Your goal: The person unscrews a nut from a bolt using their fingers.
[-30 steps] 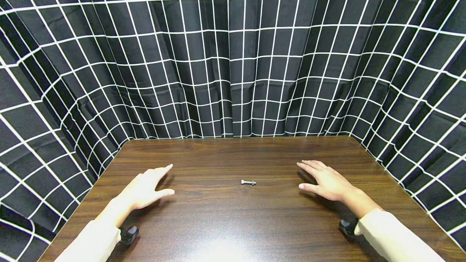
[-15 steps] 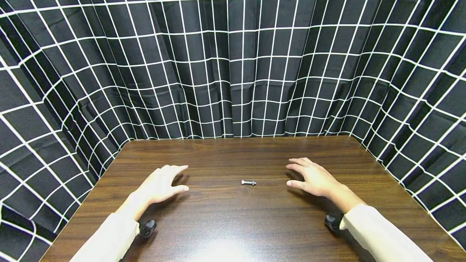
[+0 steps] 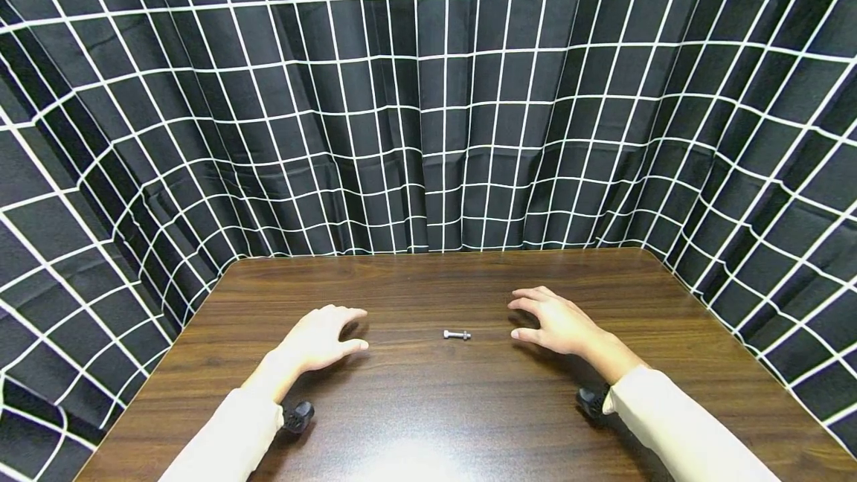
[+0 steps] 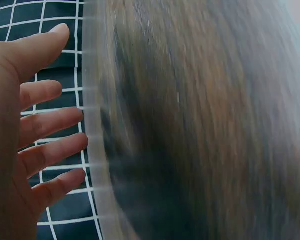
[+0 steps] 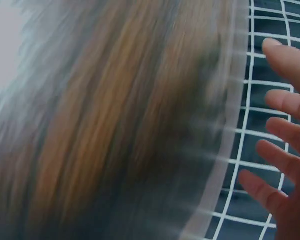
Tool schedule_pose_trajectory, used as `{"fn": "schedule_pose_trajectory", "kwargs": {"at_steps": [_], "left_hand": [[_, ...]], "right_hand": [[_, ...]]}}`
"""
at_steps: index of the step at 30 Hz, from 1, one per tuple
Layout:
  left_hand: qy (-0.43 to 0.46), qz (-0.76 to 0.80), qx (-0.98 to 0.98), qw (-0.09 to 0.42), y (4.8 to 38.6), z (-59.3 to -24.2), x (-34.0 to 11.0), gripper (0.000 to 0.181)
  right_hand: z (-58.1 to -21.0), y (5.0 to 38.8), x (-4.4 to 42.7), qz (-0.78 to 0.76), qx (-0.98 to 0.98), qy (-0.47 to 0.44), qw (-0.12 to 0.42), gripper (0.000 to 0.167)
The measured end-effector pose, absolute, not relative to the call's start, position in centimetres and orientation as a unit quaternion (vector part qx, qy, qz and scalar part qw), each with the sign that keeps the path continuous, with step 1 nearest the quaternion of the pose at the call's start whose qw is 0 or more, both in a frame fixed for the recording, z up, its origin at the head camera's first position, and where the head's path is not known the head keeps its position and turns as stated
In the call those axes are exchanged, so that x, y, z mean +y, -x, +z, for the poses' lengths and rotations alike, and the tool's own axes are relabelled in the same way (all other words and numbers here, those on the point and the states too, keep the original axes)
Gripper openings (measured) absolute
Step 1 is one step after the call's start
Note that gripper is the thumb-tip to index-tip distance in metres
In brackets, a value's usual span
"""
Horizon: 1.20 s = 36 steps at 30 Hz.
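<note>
A small metal bolt [image 3: 457,335] with a nut near one end lies sideways on the wooden table [image 3: 428,281], between the two hands. To its left my left hand [image 3: 323,337] hovers above the wood, thumb and fingers spread apart and holding nothing. My right hand [image 3: 552,322] hovers on the other side of the bolt, a bit closer to it, also with its thumb apart from loosely bent fingers. Both wrist views show the left hand [image 4: 35,125] and the right hand [image 5: 285,145] touching nothing; the bolt cannot be made out there.
A black curtain [image 3: 442,125] with a white grid surrounds the back and sides of the table. Each wrist wears a dark camera, the left camera [image 3: 298,416] and the right camera [image 3: 592,404]. Bright glare lies on the table's near middle.
Both hands have moved inward over the table, the left one to the right and the right one to the left, nearing the bolt. The bolt has stayed in place.
</note>
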<state>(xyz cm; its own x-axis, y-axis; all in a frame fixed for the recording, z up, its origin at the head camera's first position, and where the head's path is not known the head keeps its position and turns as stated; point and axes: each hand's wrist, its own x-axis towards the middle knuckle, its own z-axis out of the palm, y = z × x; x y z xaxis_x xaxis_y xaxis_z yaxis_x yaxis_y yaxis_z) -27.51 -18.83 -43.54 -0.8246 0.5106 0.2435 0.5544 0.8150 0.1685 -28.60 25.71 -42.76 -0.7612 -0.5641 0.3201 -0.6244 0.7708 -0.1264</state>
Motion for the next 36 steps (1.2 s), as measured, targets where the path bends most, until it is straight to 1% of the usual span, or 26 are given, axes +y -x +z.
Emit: {"fn": "schedule_pose_trajectory", "kwargs": {"at_steps": [5, 9, 15, 27, 36], "left_hand": [[0.277, -0.137, -0.946, 0.095, 27.7, -43.9, -17.6, 0.049], [0.269, -0.173, -0.942, 0.107, 28.0, -44.0, -16.6, 0.045], [0.256, -0.206, -0.939, 0.105, 28.3, -44.4, -15.4, 0.042], [0.263, -0.255, -0.924, 0.11, 28.6, -44.6, -12.5, 0.036], [0.269, -0.305, -0.909, 0.089, 28.4, -44.5, -9.8, 0.035]], "right_hand": [[-42.9, 28.9, 24.5, 0.129, -0.931, -0.318, 0.121, 0.047], [-42.8, 29.2, 23.7, 0.147, -0.929, -0.318, 0.123, 0.046], [-43.0, 29.7, 22.8, 0.166, -0.931, -0.301, 0.121, 0.044], [-43.6, 29.7, 20.6, 0.22, -0.913, -0.326, 0.113, 0.034], [-44.2, 29.6, 19.0, 0.245, -0.905, -0.332, 0.102, 0.026]]}}
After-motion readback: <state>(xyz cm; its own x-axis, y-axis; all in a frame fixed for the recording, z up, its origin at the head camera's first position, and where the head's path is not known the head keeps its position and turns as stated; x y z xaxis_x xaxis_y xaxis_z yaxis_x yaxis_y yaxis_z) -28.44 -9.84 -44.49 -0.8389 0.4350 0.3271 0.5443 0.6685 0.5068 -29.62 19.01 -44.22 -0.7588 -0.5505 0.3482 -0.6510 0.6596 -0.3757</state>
